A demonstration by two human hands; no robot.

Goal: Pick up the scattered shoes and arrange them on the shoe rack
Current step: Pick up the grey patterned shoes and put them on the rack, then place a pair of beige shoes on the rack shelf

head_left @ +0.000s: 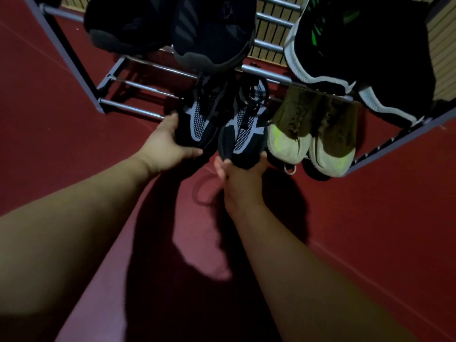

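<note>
Two black and grey mesh sneakers lie side by side at the lower shelf of the metal shoe rack [138,108], toes toward me. My left hand [167,144] grips the toe end of the left sneaker [199,122]. My right hand [240,172] grips the toe of the right sneaker [244,129] from below. To their right on the same shelf rests a pair of olive sneakers [313,134] with pale toes.
On the upper shelf sit a pair of black shoes [172,28] at the left and a pair of black shoes with white soles and green marks [357,50] at the right. The floor [370,230] is dark red. A slatted wall stands behind the rack.
</note>
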